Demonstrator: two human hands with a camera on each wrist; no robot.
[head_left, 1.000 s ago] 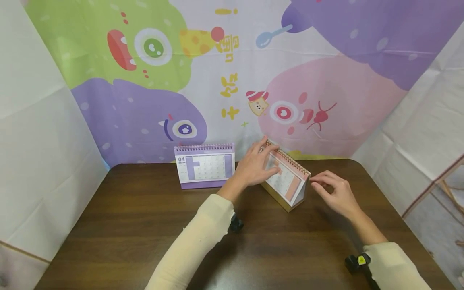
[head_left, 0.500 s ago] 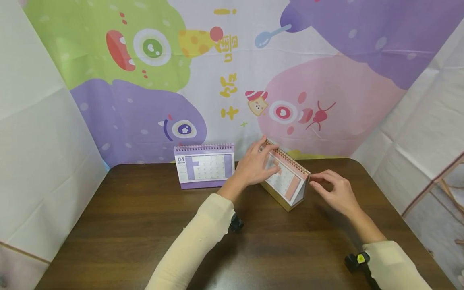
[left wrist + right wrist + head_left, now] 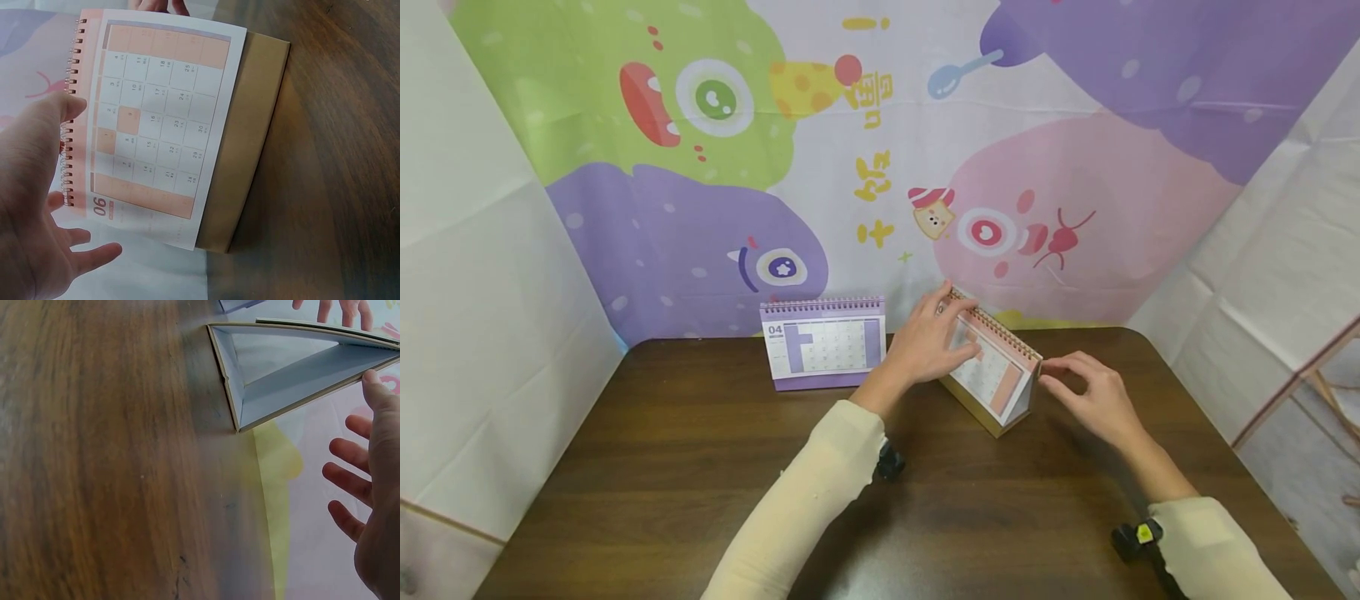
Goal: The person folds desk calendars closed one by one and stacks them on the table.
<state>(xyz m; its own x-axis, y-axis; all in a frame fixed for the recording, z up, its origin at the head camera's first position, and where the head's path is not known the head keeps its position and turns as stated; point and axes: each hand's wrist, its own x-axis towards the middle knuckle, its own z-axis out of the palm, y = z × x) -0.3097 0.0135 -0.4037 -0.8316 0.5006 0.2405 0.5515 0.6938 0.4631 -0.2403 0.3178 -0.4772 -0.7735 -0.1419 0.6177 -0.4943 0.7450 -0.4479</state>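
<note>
In the middle of the head view, a pink spiral desk calendar (image 3: 992, 375) stands turned at an angle on the table. My left hand (image 3: 925, 342) spreads over its upper left part, fingertips at the coil binding. In the left wrist view the thumb (image 3: 75, 107) overlaps the pink coil, while other fingers extend past the calendar's end. My right hand (image 3: 1097, 400) is at the right top corner, fingers loosely bent. The right wrist view shows its thumb (image 3: 372, 378) at the stand's edge and the other fingers apart from it, with the hollow triangular stand (image 3: 294, 381) seen end-on.
To the left, a purple desk calendar (image 3: 835, 350) stands facing forward near the back edge of the brown wooden table (image 3: 685, 483). A cartoon-printed cloth (image 3: 820, 225) hangs directly behind. White panels (image 3: 475, 250) close both sides.
</note>
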